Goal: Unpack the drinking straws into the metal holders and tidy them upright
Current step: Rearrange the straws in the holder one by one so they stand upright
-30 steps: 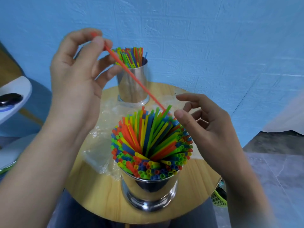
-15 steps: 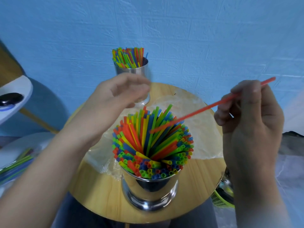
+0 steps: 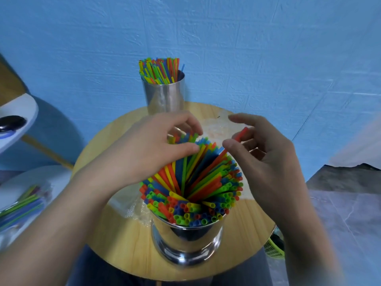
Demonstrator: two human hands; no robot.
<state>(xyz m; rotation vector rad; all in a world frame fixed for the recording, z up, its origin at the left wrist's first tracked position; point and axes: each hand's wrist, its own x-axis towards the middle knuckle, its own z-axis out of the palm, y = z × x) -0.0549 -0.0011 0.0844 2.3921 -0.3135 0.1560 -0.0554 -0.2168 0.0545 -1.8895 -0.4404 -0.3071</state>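
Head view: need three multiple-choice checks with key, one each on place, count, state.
1. The left hand is:
A. on the straws in the near holder
B. under the table
C. on the white shelf

2. Metal holders on the round table:
A. one
B. two
C. three

3. The near holder is:
A. tipped over
B. empty
C. upright and packed full

Key:
1 A, the hand curls round the far straw tips.
2 B, the near one plus the far holder by the blue wall.
3 C, it stands on its base with straw ends crowding its rim.
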